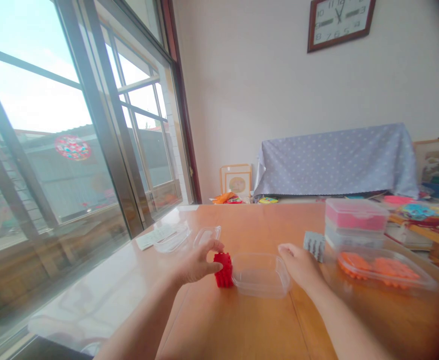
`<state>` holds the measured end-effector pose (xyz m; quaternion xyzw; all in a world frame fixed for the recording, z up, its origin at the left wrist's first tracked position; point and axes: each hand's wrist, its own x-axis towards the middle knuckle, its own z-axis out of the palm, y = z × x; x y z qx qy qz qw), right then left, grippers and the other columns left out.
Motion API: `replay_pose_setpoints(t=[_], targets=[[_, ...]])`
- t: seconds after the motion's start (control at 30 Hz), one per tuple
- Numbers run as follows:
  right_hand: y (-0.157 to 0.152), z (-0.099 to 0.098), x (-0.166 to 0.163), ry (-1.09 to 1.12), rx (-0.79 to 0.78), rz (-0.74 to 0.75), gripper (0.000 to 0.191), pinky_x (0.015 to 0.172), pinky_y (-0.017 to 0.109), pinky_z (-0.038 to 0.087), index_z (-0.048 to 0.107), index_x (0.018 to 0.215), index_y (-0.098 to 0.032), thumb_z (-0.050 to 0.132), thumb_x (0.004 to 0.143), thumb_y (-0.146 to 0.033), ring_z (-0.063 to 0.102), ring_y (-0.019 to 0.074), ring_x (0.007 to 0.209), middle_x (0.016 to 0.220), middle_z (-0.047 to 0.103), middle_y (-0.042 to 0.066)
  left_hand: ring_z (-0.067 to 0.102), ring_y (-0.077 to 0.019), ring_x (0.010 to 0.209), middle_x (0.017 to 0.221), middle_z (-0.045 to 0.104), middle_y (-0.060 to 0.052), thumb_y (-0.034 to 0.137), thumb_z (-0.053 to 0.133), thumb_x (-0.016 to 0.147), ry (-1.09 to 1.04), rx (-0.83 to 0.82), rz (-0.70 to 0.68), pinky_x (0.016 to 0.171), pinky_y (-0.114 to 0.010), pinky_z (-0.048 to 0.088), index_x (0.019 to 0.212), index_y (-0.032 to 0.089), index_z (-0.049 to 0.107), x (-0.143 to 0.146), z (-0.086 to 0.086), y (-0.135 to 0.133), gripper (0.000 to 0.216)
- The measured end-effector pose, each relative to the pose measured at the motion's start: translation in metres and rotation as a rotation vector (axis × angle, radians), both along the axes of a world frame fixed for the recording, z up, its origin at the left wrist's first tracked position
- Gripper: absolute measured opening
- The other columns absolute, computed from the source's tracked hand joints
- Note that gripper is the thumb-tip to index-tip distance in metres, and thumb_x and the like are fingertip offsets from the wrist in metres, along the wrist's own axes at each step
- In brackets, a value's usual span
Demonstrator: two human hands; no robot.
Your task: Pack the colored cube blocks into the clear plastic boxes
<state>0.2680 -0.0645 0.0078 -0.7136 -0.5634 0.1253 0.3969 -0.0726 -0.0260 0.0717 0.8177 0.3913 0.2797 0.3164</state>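
Observation:
My left hand (198, 264) grips a stack of red toy bricks (224, 270) that stands on the wooden table (242, 330), just left of an empty clear plastic tub (260, 275). My right hand (302, 265) rests against the tub's right rim, fingers curled at its far corner. Whether it grips the rim I cannot tell. A grey studded brick piece (315, 245) lies just beyond my right hand.
Stacked lidded tubs (355, 225), the top one with pink pieces, stand at the right. A clear tray of orange pieces (380, 270) lies in front of them. Clear lids (189, 237) lie at the left near the window. A covered sofa (335, 160) is behind.

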Motion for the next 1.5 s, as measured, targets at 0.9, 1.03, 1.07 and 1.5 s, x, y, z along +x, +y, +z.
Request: replay_pose_setpoints(t=[0.9, 1.03, 1.07, 1.5], targets=[[-0.001, 0.008, -0.004, 0.085, 0.122, -0.071, 0.036, 0.066, 0.027, 0.038, 0.071, 0.084, -0.023, 0.043, 0.092, -0.044, 0.063, 0.0191, 0.075, 0.08, 0.073, 0.003, 0.065, -0.0221, 0.088, 0.103, 0.071, -0.002, 0.036, 0.071, 0.067, 0.446, 0.02, -0.094, 0.069, -0.027, 0.047, 0.104, 0.026, 0.067, 0.153, -0.023, -0.001, 0.039], [-0.002, 0.01, -0.003, 0.087, 0.134, -0.065, 0.036, 0.065, 0.027, 0.037, 0.071, 0.083, -0.023, 0.043, 0.092, -0.044, 0.063, 0.0191, 0.074, 0.078, 0.072, 0.003, 0.066, -0.0218, 0.093, 0.109, 0.071, -0.002, 0.035, 0.066, 0.072, 0.43, 0.033, -0.095, 0.074, -0.028, 0.049, 0.108, 0.027, 0.067, 0.151, -0.027, 0.0, 0.036], [-0.003, 0.01, -0.004, 0.088, 0.137, -0.066, 0.036, 0.065, 0.027, 0.038, 0.071, 0.084, -0.022, 0.043, 0.093, -0.044, 0.063, 0.019, 0.074, 0.079, 0.073, 0.003, 0.066, -0.0214, 0.093, 0.108, 0.071, -0.002, 0.033, 0.064, 0.074, 0.433, 0.039, -0.096, 0.074, -0.028, 0.049, 0.108, 0.026, 0.067, 0.15, -0.027, 0.0, 0.035], [-0.002, 0.006, -0.004, 0.065, 0.155, -0.024, 0.034, 0.064, 0.026, 0.039, 0.068, 0.078, -0.022, 0.043, 0.092, -0.041, 0.063, 0.0181, 0.073, 0.075, 0.071, 0.002, 0.067, -0.0224, 0.091, 0.101, 0.074, -0.003, 0.02, 0.055, 0.076, 0.455, 0.051, -0.067, 0.075, -0.029, 0.048, 0.099, 0.024, 0.07, 0.149, -0.018, -0.012, 0.027]])
